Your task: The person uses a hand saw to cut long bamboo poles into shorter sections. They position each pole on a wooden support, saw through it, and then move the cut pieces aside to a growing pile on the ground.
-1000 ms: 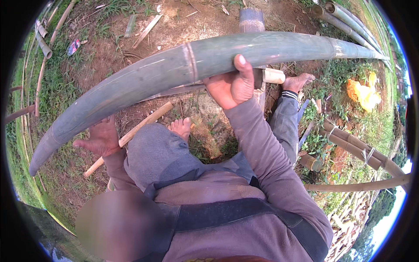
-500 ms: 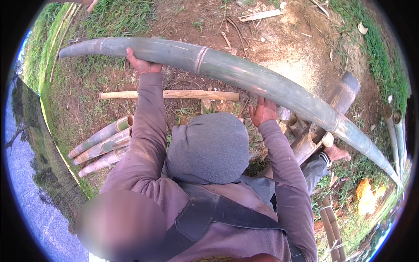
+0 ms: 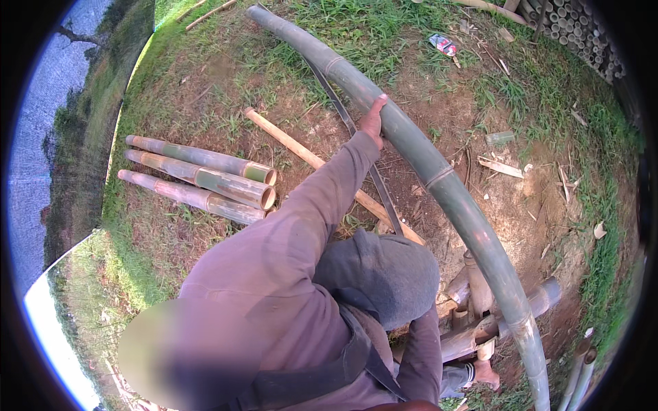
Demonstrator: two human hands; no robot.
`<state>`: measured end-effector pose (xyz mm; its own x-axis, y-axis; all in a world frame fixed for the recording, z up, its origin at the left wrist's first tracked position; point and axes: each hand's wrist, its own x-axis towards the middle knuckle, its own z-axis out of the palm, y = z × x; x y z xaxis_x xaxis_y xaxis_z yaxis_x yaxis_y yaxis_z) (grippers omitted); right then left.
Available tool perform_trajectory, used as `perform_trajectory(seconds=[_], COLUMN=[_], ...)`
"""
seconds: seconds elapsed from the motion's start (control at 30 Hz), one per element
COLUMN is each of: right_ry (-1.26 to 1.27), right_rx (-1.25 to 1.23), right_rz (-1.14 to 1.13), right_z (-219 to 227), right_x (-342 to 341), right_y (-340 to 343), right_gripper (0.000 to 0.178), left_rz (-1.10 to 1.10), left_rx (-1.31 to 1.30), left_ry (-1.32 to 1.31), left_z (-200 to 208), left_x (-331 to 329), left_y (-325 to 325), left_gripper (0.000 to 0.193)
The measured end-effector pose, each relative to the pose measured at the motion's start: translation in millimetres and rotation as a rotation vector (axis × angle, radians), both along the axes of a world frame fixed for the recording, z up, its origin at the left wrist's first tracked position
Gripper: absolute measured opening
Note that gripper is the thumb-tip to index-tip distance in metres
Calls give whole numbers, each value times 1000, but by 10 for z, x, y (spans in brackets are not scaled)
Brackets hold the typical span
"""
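Observation:
A long, thick green bamboo pole [image 3: 473, 226] slants across my front, from the far left to the lower right. My left hand [image 3: 372, 123] grips its near side, the thumb up along it and the other fingers hidden beneath. The right sleeve [image 3: 421, 356] bends down behind a rounded, grey-cloth-covered shape [image 3: 380, 277] that looks like my bent knee, so my right hand is out of sight. Toward its lower end, the pole passes over a thick bamboo piece [image 3: 545, 294] lying crosswise. A long, thin dark strip [image 3: 373, 175] runs below the pole, near my left hand.
Several cut bamboo lengths [image 3: 205, 179] lie at the left. A pale split stick [image 3: 295, 145] crosses under the dark strip. My bare foot [image 3: 486, 375] is beside the propped bamboo. A stack of bamboo [image 3: 572, 24] stands far right; bamboo poles [image 3: 579, 377] lean at the lower right.
The view has turned rightward. My right hand, earlier beside the pole with fingers spread, has dropped behind the grey shape. My left hand still holds the pole; the dark strip now shows.

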<state>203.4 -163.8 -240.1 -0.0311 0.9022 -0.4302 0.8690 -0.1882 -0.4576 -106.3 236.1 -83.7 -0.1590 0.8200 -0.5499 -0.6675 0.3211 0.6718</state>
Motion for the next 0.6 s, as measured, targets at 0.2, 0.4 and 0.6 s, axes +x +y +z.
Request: perform_trajectory(seconds=[0.2,0.4,0.6], right_ry=[321,196,27], right_rx=[-594,-328,-275], right_rz=[-218,-159,-219], right_z=[299,1328,2007], right_x=[56,124,426], right_y=[-298,-513,-844], right_gripper=[50,49,50], left_rz=[24,-57,-127], left_rx=[-82,-152,-121], left_ry=[133,200,-25], left_z=[201,162,45], left_x=[2,-8,-244], left_y=[-22,-7,44], left_gripper=[90,90,86])
